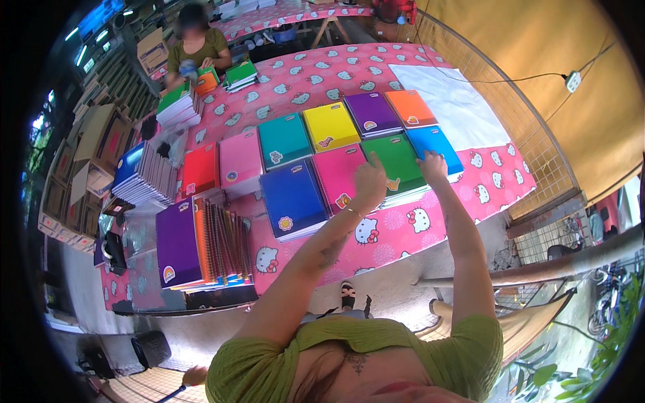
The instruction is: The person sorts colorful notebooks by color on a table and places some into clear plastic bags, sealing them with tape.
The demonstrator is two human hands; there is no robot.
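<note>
Two rows of spiral notebooks lie on the table. My left hand (371, 183) rests on the left side of the green notebook (402, 158), one finger stretched out along it, beside the hot-pink notebook (336, 172). At the green notebook's right side, my right hand (434, 165) touches the near left part of the light-blue notebook (440, 142) with its fingers apart. Neither hand lifts anything. Left of these lies a dark-blue notebook (292, 198). Behind are teal (283, 140), yellow (330, 126), purple (373, 113) and orange (411, 109) notebooks.
Light-pink (240, 158) and red (200, 168) notebooks continue leftward. A purple-topped stack (178, 242) stands near the left front, a blue-topped stack (138, 171) behind it. A co-worker (198, 47) handles notebooks at far left. Cardboard boxes (101, 148) line the left; white cloth (453, 101) covers the far right.
</note>
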